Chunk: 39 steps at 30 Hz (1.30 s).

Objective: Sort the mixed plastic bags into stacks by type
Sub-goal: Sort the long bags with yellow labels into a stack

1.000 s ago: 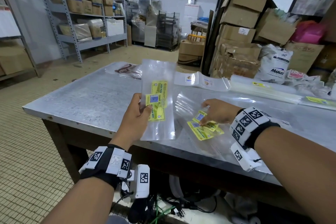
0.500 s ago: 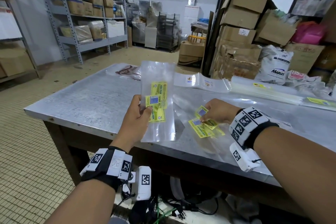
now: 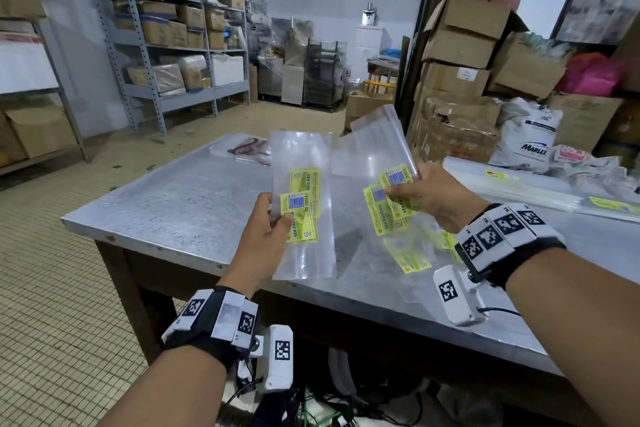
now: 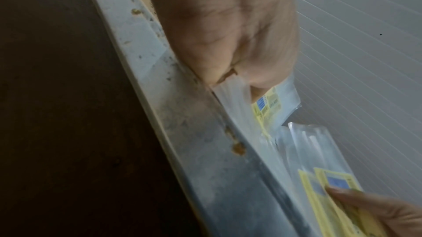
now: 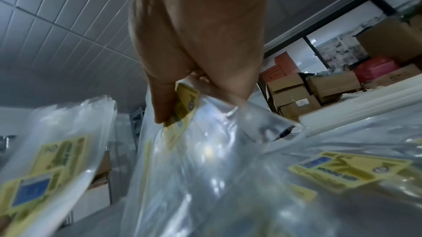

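Note:
My left hand (image 3: 268,229) pinches a small stack of clear plastic bags with yellow labels (image 3: 303,204), held upright above the near edge of the metal table (image 3: 180,204). In the left wrist view my left hand (image 4: 230,71) pinches the same clear bags (image 4: 269,103). My right hand (image 3: 424,196) grips another clear bag with yellow labels (image 3: 377,166), lifted off the table and tilted beside the left stack. From the right wrist view my right hand (image 5: 182,96) pinches that bag (image 5: 194,159) at its label. More labelled bags (image 3: 412,256) lie flat on the table under it.
A clear bag with a red-brown print (image 3: 247,149) lies at the table's far left. Long white packs (image 3: 512,187) lie along the right side. Cardboard boxes (image 3: 460,80) and a white sack (image 3: 530,139) stand behind the table, and metal shelves (image 3: 173,45) line the left wall.
My right hand has picked a labelled bag up from the pile on the table and raised it toward the stack in my left hand. The left hand has stayed about where it was.

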Tool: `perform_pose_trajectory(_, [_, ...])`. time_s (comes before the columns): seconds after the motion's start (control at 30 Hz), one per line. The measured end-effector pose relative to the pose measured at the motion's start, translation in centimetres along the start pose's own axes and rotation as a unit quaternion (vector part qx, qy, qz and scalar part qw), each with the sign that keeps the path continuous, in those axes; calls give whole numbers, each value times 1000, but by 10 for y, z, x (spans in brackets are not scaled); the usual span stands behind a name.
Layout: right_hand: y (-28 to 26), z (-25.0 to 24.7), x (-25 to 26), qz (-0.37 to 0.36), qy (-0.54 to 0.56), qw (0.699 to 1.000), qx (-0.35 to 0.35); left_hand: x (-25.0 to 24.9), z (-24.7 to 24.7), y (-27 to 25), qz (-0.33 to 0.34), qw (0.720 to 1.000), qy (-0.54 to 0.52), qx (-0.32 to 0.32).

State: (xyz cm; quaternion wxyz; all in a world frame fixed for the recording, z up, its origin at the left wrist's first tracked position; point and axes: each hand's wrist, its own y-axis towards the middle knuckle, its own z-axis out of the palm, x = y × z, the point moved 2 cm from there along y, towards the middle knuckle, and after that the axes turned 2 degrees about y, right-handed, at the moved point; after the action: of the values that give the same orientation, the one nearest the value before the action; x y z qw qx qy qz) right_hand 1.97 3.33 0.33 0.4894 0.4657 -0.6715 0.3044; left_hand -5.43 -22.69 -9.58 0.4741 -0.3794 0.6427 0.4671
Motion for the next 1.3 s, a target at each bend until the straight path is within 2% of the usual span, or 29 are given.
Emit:
perform_pose_trajectory(0.23, [-12,35,25,-43,139,989,24,-3,-1,-1,-10,999,-39,-6])
perform_pose_trajectory(0.43, [-21,84,30,-51,171,982,56,-9,-1,-3,-14,997,-78,7])
perform_pose_trajectory(0.67, [-19,119,20,-53,180,982,-4,-21,-4,-2,-12,992,-127,12])
perform_pose_trajectory(0.87, [-21,126,22,-122,184,974,-57,-41,5,-2,21,978,-205,0])
perform_pose_trajectory(1.03, [-20,131,19,-130,236,962,-45,-37,6,-1,60,994,-93,5])
perform_pose_trajectory(1.3, [-26,132,2,-103,185,977,-27,-36,3,1,70,996,-45,11])
